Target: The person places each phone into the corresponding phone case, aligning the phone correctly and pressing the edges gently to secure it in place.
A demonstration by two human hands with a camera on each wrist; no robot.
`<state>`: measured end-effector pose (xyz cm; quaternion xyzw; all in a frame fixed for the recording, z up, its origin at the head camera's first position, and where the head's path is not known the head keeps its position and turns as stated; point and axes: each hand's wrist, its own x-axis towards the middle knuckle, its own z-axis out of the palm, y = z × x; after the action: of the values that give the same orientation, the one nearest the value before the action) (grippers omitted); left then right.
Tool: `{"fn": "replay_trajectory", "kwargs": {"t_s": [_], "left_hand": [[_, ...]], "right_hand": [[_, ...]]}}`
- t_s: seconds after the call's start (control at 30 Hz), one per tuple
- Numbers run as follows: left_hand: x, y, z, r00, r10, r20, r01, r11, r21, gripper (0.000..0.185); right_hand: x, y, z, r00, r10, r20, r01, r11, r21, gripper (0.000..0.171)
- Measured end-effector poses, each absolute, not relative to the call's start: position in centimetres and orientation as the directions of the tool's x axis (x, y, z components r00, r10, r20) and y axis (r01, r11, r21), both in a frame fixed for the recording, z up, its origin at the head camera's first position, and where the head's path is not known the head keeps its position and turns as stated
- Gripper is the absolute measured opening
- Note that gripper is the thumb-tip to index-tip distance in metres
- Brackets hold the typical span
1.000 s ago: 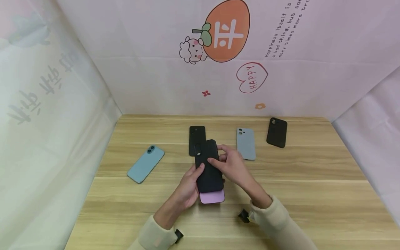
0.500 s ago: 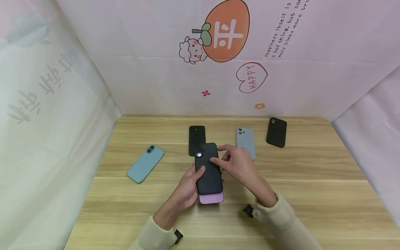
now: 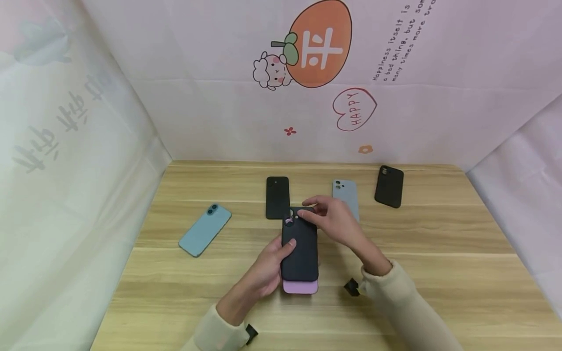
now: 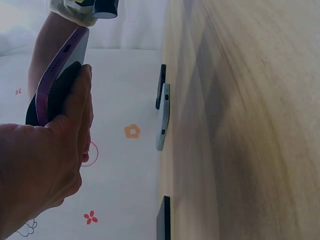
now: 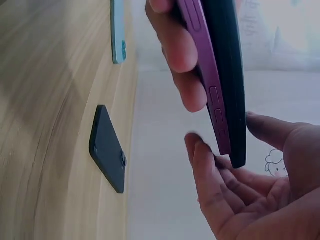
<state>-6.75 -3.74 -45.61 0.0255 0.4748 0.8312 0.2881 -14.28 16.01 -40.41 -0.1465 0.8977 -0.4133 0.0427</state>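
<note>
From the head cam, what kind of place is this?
Likely a staged tabletop booth, not a home: a wooden table walled by printed pink backdrop sheets, with several phones and cases laid out, such as the teal phone.

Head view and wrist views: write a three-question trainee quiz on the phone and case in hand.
1. True or false: the black case covers the whole purple phone.
2. Which hand grips the phone and case from the side?
A. left hand
B. right hand
C. neither
3. Fill in: on the table, the loose phone lying farthest left is coloured ____.

Key
1. False: the phone's near end sticks out below the case.
2. A; the right hand's fingers pinch the case's far end by the camera cutout.
3. Teal: the teal phone lies apart from both hands.
</note>
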Motion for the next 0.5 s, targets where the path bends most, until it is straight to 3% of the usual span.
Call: {"fn": "replay_trajectory", "kwargs": {"t_s": [0.5], "left_hand": [[-6.40,-3.69,-45.37,-0.787,0.571,-0.236,-0.491,-0.348,0.799,0.053]], "right_hand": [[-15.15,16.26,-41.03,-0.912,-0.408,-0.039,-0.185,0.494,-0.849,0.024]]}}
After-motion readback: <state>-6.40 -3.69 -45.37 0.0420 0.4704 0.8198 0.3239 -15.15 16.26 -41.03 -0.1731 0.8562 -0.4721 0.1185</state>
